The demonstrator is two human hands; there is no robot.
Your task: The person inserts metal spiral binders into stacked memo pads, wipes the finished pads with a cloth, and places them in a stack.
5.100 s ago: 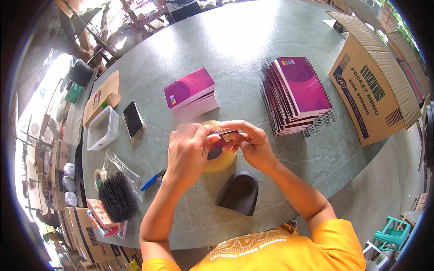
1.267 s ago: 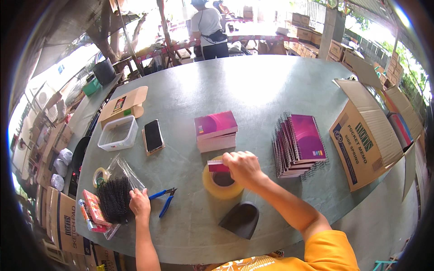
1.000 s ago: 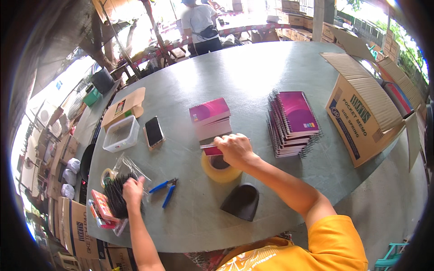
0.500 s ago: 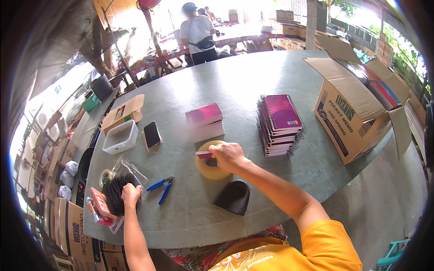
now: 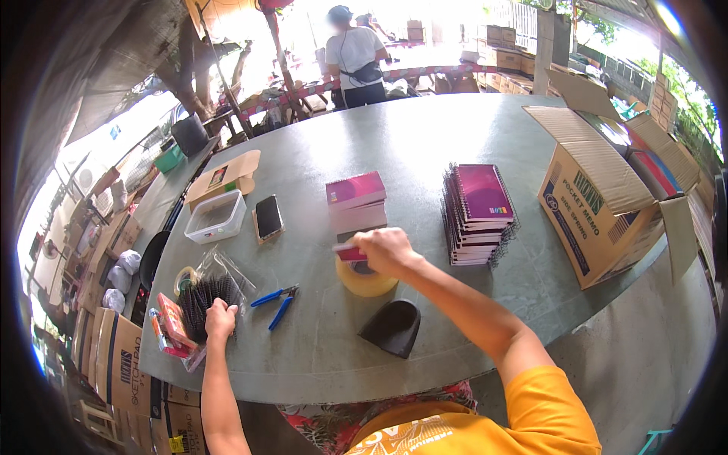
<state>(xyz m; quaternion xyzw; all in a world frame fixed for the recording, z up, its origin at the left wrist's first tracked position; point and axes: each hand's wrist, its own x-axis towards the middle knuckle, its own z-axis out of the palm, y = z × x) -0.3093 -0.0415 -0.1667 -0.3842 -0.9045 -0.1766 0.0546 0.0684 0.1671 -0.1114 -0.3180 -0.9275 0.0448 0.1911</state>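
My right hand (image 5: 388, 252) is closed on a small purple-covered memo pad (image 5: 352, 255), held just above a large roll of clear tape (image 5: 368, 282). Beyond it sits a stack of purple memo pads (image 5: 356, 191) with no spirals showing. My left hand (image 5: 221, 318) is at a bunch of black spiral binding coils (image 5: 199, 307), its fingers pinched together on the coils. To the right stands a tall stack of spiral-bound purple memo pads (image 5: 484, 193). Blue-handled cutters (image 5: 277, 305) and a black curved holder (image 5: 390, 327) lie near me.
An open cardboard carton (image 5: 599, 208) stands at the right edge of the grey table (image 5: 318, 360). At left are a clear plastic tub (image 5: 216, 218), a phone (image 5: 268, 218), a flattened brown box (image 5: 224, 179), a small tape roll (image 5: 184, 279) and red packets (image 5: 174, 322). A person (image 5: 355, 61) stands beyond.
The view has shifted slightly. My right hand still holds the memo pad, now tilted so more of its cover shows. My left hand stays at the coils.
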